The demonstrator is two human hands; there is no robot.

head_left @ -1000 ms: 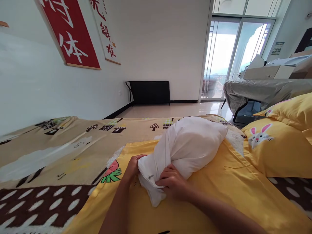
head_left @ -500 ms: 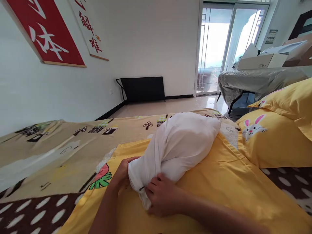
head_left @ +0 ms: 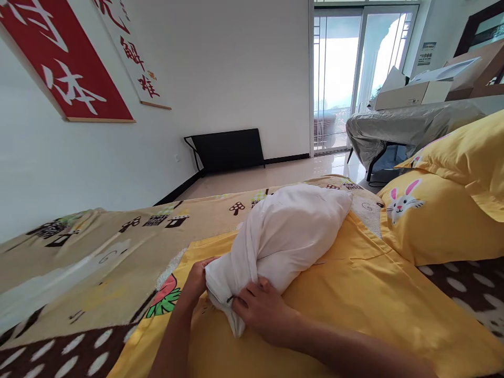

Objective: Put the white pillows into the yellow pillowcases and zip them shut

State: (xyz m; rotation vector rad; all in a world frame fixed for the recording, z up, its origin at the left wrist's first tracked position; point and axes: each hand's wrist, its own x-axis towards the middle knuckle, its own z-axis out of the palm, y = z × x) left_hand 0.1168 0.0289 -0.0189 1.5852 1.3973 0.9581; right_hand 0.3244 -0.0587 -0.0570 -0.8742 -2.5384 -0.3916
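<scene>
A white pillow (head_left: 291,231) in a white zipped cover lies on a yellow pillowcase (head_left: 354,299) spread flat on the bed. My left hand (head_left: 197,278) grips the bunched near end of the white cover from the left. My right hand (head_left: 262,310) is closed on the same end from the right, its fingers pinching the fabric at the small metal zipper pull (head_left: 229,300). Both forearms reach in from the bottom edge.
Two yellow pillows, one with a rabbit print (head_left: 429,220), are stacked at the right. A beige patterned blanket (head_left: 98,252) covers the left of the bed. Beyond are a black folded table (head_left: 228,149) against the wall, a covered table with cardboard boxes (head_left: 413,92), and glass doors.
The view has drifted a little; my right hand has slid up along the cover's end to the zipper pull. The left hand holds the same spot.
</scene>
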